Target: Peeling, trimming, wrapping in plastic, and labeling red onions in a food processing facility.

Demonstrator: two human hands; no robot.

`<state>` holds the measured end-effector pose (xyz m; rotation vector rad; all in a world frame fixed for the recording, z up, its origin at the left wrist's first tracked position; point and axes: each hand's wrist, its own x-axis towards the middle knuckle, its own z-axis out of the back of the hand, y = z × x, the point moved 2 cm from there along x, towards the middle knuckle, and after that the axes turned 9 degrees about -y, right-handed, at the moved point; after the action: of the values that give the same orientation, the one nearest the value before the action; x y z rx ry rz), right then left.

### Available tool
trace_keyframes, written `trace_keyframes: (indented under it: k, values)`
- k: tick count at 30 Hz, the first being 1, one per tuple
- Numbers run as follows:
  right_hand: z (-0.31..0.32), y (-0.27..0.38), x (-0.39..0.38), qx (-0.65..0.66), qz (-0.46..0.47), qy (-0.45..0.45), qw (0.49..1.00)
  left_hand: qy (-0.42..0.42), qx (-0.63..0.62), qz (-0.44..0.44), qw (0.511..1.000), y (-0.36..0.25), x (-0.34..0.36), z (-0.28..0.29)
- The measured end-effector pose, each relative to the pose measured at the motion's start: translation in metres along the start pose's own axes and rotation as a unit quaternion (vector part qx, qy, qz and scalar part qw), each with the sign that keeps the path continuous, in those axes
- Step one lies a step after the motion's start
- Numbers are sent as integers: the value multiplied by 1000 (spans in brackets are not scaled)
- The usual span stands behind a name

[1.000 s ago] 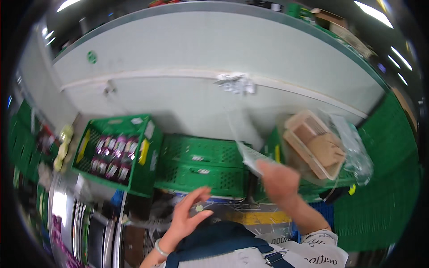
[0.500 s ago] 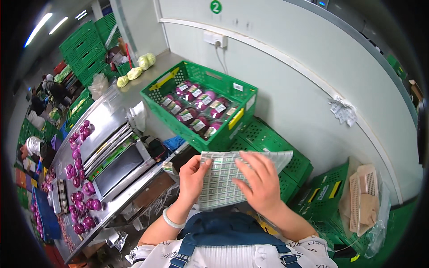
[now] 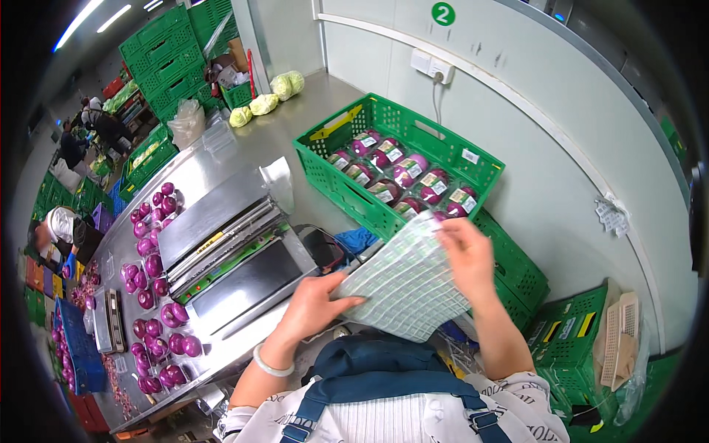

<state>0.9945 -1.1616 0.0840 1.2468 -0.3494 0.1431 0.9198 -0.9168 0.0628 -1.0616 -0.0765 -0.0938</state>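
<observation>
A sheet of small printed labels [image 3: 402,284] is in front of my chest, bowed and tilted. My left hand [image 3: 314,304] pinches its left edge between thumb and fingers. At the far right corner, my right hand [image 3: 470,255] has its fingertips closed on the sheet's edge; whether a single label is between them cannot be made out. Just beyond the sheet stands a green crate [image 3: 347,193] holding several wrapped purple onions [image 3: 408,170] with labels on them. The sheet and my right hand cover part of the crate's near corner.
On the steel table [image 3: 221,159] at left are a wrapping machine [image 3: 236,295], rows of purple onions [image 3: 151,343], a small scale [image 3: 109,321] and pale cabbages [image 3: 264,104]. Green crates [image 3: 569,340] stand at right by a white wall [image 3: 517,96]. Other people [image 3: 63,225] work far left.
My view has turned left, so the crate and table appear further right. The right hand has gone from resting spread over the sheet to pinching its far right corner; the sheet has tilted.
</observation>
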Motion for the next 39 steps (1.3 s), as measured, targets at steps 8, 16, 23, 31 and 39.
trace_keyframes:
  k: [8, 16, 23, 31, 39]
  values:
    - [-24, 12, 0, -308, 253, -55, 916, -190, -66, 3, 980, 48, 17, 56]
    - [-127, 13, 7, 40, 76, 215, 973, -175, -70, -79, 979, 21, 61, 47]
    - [-144, 1, 54, 136, 48, 192, 971, -176, -28, -38, 983, 13, 103, 59]
    - [-154, -13, 90, 110, 80, 199, 970, -167, -66, 20, 984, 23, 137, 59]
    - [-171, -21, 101, 118, 97, 229, 961, -207, -26, 13, 978, 23, 141, 63]
